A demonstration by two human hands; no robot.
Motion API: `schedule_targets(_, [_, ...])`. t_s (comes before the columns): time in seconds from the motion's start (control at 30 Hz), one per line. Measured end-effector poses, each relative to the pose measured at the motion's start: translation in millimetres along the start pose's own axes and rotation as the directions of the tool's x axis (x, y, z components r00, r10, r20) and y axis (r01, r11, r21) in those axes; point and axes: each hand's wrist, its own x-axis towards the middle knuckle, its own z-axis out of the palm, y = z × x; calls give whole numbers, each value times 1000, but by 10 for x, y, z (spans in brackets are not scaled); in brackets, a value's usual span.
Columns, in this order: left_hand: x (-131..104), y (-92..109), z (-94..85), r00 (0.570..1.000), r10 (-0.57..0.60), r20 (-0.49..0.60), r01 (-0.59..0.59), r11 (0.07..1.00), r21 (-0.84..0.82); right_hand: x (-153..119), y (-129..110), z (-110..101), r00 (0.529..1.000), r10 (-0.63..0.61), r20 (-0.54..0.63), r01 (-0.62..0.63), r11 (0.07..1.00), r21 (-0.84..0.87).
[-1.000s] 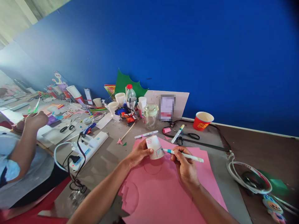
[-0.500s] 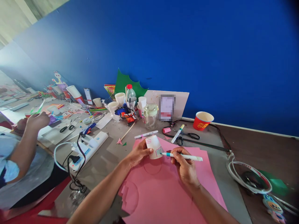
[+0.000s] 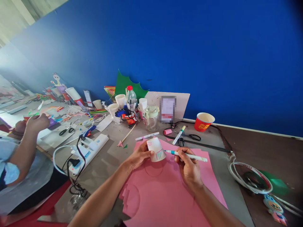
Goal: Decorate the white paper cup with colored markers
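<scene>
My left hand is closed on a white paper cup, its thumb pressed against the near side. The cup is tilted and bears pink line drawings with teal strokes inside one of them. Between the fingers and thumb of my right hand is a white marker with a teal band. Its tip points left, close to the cup's right side; whether it touches I cannot tell. Both hands are above the pink paper sheets, which show a faint circle outline and a notched left edge.
Behind the hands lie a capped marker, a yellow-ended marker and black-handled scissors. A glass jar and red paper bowl stand farther back. Left are a power strip and a person's arm.
The marker tip has moved off the teal strokes toward the cup's right edge. The cup has turned slightly in my left hand, and the whole view has shifted a little.
</scene>
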Motion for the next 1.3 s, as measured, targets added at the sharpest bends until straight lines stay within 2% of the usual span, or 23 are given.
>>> schedule_targets(0.4, [0,-13,-19,999,5,41,-5,1000,8,-24,-9,-3,999,9,50,-6,998,-56])
schedule_targets(0.83, [-2,30,21,999,9,33,-10,1000,26,-38,-11,-5,996,5,88,5,993,-114])
schedule_targets(1.13, [-1,41,33,999,2,48,-2,1000,-2,-39,-19,-22,975,90,203,-61,988,-143])
schedule_targets(1.2, [1,30,18,999,7,47,-7,1000,-7,-29,-21,-20,978,93,186,-72,991,-115])
schedule_targets(1.3, [-1,22,1,998,16,55,-16,1000,-3,-2,-26,-12,993,77,86,-74,997,-34])
